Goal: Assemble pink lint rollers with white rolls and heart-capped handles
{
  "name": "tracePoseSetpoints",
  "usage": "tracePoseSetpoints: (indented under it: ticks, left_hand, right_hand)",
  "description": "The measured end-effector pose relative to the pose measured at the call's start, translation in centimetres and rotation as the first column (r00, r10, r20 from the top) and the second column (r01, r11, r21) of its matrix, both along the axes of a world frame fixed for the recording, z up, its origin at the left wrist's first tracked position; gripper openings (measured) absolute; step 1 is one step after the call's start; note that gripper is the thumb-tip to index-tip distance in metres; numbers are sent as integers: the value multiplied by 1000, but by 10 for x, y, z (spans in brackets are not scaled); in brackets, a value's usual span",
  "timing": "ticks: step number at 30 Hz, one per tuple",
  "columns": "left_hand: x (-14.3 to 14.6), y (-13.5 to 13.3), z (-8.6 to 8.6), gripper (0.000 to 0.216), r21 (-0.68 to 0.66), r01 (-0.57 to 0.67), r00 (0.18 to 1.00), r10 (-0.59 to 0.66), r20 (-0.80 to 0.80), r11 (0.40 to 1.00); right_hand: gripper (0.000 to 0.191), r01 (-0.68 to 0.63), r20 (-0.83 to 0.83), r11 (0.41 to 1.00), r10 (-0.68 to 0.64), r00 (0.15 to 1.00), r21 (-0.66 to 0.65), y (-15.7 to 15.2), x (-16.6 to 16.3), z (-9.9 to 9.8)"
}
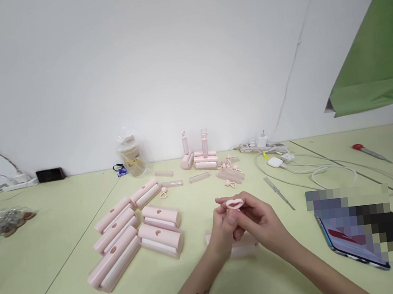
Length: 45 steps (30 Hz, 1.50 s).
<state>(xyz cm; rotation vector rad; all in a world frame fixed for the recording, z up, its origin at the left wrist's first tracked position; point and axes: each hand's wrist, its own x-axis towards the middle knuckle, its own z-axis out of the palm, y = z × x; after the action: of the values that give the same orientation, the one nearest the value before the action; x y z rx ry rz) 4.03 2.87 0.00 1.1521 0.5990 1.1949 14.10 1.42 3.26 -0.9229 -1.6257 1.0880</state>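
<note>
Both my hands meet over the middle of the pale green table [53, 255]. A small pink heart-shaped ring piece [235, 203] sits pinched between the fingertips of my left hand [223, 233] and my right hand [260, 222]. Under my hands lies a pink cylindrical roller case [244, 249], mostly hidden. To the left, several finished pink roller cases [135, 233] lie in a group. Farther back stand pink handles and case parts [201, 158] with loose clear tubes [199, 177] and small heart pieces.
A phone [353, 238] lies at the right, a small screwdriver [278, 192] beside it. White cables and a power strip [263, 147] are at the back right, red-handled tools [370, 151] farther right. A bagged cup [132, 156] stands by the wall.
</note>
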Motion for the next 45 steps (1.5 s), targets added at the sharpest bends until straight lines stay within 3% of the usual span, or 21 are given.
tracePoseSetpoints:
  ticks: [5,9,16,23,27,33,40,45]
  left_hand:
    - [9,-5,8,46,-61,-141,990,141,3,988]
    - [9,-4,12,34,-50,-154,988,154,-6,987]
    - [9,-4,8,24,-49,-166,986,167,20,985]
    - [9,-2,7,42,-53,-163,985,165,53,985]
    - [8,0,5,60,-34,-121,991,123,56,992]
    - [8,-2,7,58,-39,-169,985,170,32,985]
    - [9,-5,10,36,-142,-247,969,243,-47,959]
    - [9,-4,5,35,-169,-241,969,226,-101,956]
  right_hand:
    - [16,35,-17,996,-33,999,76,0,-4,-1]
    - [12,23,-33,991,-19,999,132,1,-3,0]
    - [16,-26,121,991,11,993,129,-2,3,15]
    - [17,-160,159,987,156,975,14,6,5,32]
    - [18,-152,236,985,128,963,84,10,7,29]
    - [28,-200,226,962,157,961,184,13,8,13]
    - [26,-266,336,964,254,907,-9,4,9,30]
    - [29,-306,382,952,292,877,-25,7,10,42]
